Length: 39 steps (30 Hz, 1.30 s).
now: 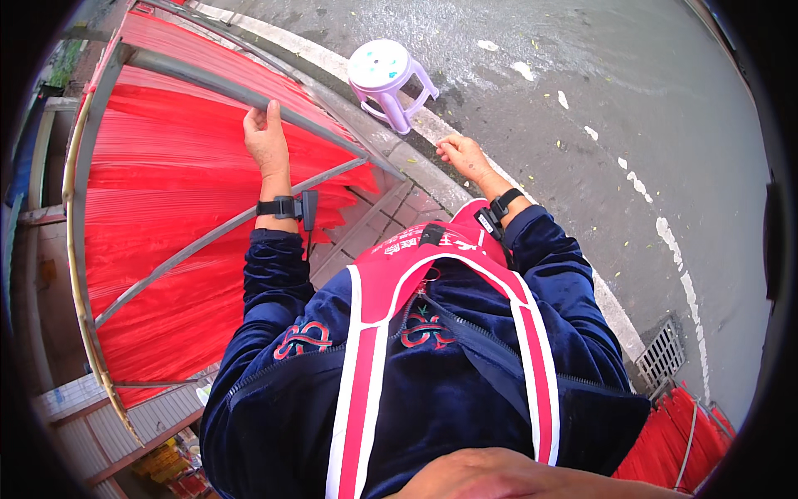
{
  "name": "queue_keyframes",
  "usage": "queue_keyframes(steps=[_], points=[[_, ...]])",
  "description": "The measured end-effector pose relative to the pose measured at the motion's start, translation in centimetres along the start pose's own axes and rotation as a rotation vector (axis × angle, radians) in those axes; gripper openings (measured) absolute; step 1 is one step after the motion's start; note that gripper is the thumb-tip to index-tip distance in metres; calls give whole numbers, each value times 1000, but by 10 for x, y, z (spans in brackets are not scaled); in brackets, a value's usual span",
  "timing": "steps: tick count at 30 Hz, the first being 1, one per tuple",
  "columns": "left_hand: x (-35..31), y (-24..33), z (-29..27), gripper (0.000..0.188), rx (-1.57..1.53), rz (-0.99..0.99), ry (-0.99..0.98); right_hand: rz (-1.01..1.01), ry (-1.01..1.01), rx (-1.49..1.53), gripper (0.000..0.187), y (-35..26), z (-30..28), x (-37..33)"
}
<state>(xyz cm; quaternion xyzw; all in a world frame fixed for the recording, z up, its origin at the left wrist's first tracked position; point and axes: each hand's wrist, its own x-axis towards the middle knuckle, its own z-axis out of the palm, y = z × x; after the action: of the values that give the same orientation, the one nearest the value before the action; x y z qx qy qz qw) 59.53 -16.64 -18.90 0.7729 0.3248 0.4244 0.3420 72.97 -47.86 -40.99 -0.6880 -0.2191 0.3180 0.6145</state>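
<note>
Fine red strands [166, 195] hang in dense rows on a metal frame to my left. My left hand [268, 143] is raised over them beside the frame's upper grey bar [191, 76]. Its thumb stands apart from loosely bent fingers, and nothing shows in it; whether it touches the bar or the strands I cannot tell. Over the kerb, my right hand [467, 158] has its fingers curled together as in a pinch. Anything between those fingertips is too small to make out. Ahead of both hands stands a light purple plastic stool [380, 65] with a patterned white top.
A stone kerb [420, 170] and a white painted line [320, 56] border the wet grey road [582, 50]. A drain grate [661, 356] lies at the right. More red strands [677, 441] hang at the lower right. A diagonal brace [224, 224] crosses the left frame.
</note>
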Motion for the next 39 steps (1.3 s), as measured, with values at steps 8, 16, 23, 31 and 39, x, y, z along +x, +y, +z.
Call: queue_keyframes(steps=[8,16,23,31,39], points=[[16,9,46,29,-243,-164,142,-34,-273,-566,28,70,-17,156],[20,-8,79,30,-173,-115,664,-223,-441,-847,30,164,-34,388],[46,-54,79,34,-37,-198,817,-170,-490,-850,35,218,8,561],[49,-52,87,31,73,-194,914,-300,-554,-842,40,272,69,674],[58,-39,102,41,132,-222,901,-305,-661,-988,45,260,82,735]])
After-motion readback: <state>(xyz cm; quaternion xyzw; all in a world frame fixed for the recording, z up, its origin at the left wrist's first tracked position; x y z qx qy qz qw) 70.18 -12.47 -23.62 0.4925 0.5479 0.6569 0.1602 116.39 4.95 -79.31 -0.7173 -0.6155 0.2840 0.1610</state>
